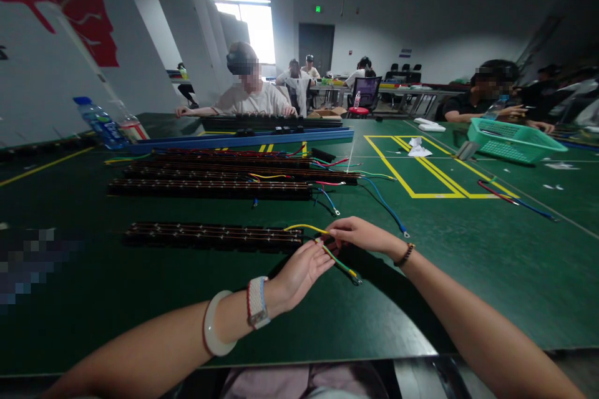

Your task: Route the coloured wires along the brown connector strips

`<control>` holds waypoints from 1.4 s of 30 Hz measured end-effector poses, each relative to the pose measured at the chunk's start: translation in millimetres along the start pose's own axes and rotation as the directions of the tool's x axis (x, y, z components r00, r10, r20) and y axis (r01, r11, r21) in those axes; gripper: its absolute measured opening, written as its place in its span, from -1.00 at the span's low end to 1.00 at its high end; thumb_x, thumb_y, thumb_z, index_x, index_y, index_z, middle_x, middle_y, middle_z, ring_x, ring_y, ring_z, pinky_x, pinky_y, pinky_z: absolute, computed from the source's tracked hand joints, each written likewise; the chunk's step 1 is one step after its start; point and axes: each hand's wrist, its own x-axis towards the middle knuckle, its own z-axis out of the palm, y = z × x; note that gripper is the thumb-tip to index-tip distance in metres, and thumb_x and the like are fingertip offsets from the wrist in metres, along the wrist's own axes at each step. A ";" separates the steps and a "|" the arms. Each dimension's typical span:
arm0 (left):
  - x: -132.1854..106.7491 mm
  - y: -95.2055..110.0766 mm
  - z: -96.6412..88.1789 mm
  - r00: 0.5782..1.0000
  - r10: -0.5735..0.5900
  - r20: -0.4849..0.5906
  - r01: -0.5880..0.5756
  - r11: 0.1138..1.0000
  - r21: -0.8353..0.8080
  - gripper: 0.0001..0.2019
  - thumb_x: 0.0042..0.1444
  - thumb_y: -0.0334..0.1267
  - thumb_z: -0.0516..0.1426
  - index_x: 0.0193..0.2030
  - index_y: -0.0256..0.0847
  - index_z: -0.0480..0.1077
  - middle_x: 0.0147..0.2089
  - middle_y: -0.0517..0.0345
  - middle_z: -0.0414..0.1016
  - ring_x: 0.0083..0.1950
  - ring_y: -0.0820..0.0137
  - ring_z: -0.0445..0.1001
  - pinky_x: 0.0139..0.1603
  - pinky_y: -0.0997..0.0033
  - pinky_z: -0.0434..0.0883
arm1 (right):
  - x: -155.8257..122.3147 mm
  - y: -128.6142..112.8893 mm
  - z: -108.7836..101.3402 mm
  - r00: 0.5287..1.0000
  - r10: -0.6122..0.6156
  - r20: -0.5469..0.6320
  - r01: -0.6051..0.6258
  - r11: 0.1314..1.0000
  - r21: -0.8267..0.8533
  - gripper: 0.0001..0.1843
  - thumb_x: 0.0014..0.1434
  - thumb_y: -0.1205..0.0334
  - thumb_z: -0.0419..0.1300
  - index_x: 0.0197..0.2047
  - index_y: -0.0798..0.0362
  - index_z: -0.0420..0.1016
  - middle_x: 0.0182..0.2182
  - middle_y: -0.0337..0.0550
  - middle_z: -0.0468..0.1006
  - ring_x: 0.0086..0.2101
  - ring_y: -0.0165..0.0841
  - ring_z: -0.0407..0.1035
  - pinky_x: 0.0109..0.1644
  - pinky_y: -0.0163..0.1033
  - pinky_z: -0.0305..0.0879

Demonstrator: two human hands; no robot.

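Note:
A long black strip with metal contacts point(210, 235) lies on the table in front of me, wires coming out of its right end. My left hand point(302, 271) is turned palm up beside that end, its thumb against the green-and-yellow wire point(337, 262), which runs across the fingers to a metal ring terminal. The tip of a yellow wire point(306, 227), arching from the strip, is pinched by my right hand point(362, 234). Both hands nearly meet, and the right fingertips partly hide the wire's end.
Several similar strips point(210, 189) with coloured wires lie behind, before a blue rail point(243, 139). A green basket point(515, 140) stands at right near loose wires point(519, 201). Bottles point(98, 123) lean at left. A co-worker point(253, 90) sits across the table point(468, 274).

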 end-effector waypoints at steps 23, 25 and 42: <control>3.3 2.8 3.4 0.999 0.037 0.003 -0.036 0.995 -0.097 -0.75 0.24 -0.19 0.03 -0.07 -0.34 0.30 -0.01 -0.06 0.40 0.00 0.42 0.41 0.22 0.26 0.25 | -9.4 -14.5 26.7 0.856 -0.516 -0.028 0.193 0.369 -0.909 -0.76 0.26 0.35 0.01 -0.16 0.16 0.50 -0.39 -0.09 0.41 -0.40 -0.38 0.20 -0.28 -0.21 0.03; 3.5 3.2 3.1 0.999 0.043 -0.003 -0.043 0.995 -0.086 -0.76 0.23 -0.20 0.04 -0.09 -0.35 0.31 -0.03 -0.05 0.41 -0.03 0.42 0.42 0.19 0.25 0.28 | -11.9 -16.8 26.4 0.828 -0.556 0.078 0.242 0.229 -0.943 -0.71 0.31 0.38 -0.06 -0.12 0.21 0.47 -0.34 -0.06 0.42 -0.38 -0.36 0.19 -0.27 -0.19 0.03; 2.7 3.3 1.3 0.999 0.033 -0.034 -0.034 0.999 -0.020 -0.70 0.27 -0.19 -0.02 -0.01 -0.38 0.31 -0.01 -0.12 0.41 -0.06 0.43 0.44 0.14 0.32 0.31 | -13.8 -15.5 7.7 0.892 -0.444 0.086 0.316 0.473 -0.823 -0.77 0.20 0.11 0.15 -0.30 0.12 0.43 -0.37 -0.15 0.44 -0.38 -0.39 0.24 -0.24 -0.23 0.04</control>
